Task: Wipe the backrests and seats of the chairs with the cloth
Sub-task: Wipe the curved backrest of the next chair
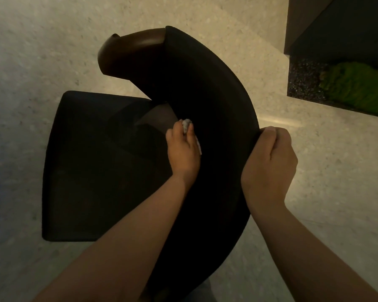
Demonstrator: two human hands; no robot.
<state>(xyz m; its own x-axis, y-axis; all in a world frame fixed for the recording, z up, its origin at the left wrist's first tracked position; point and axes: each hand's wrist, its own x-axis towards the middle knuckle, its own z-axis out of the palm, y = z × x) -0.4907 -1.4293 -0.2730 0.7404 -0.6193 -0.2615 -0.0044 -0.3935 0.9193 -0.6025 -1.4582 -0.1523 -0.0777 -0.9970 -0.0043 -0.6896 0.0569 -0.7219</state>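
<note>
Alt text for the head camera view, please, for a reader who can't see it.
Seen from above, the left hand holds a pale cloth against the inner face of a curved dark chair backrest, while the right hand grips the backrest's outer edge. The seat lies to the left, over pale speckled floor.

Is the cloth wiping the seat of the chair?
No, the left hand holds the cloth against the curved backrest, not down on the seat.

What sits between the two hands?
In the head view, only the black curved backrest lies between the left hand, which holds the cloth, and the right hand gripping its outer edge.
</note>
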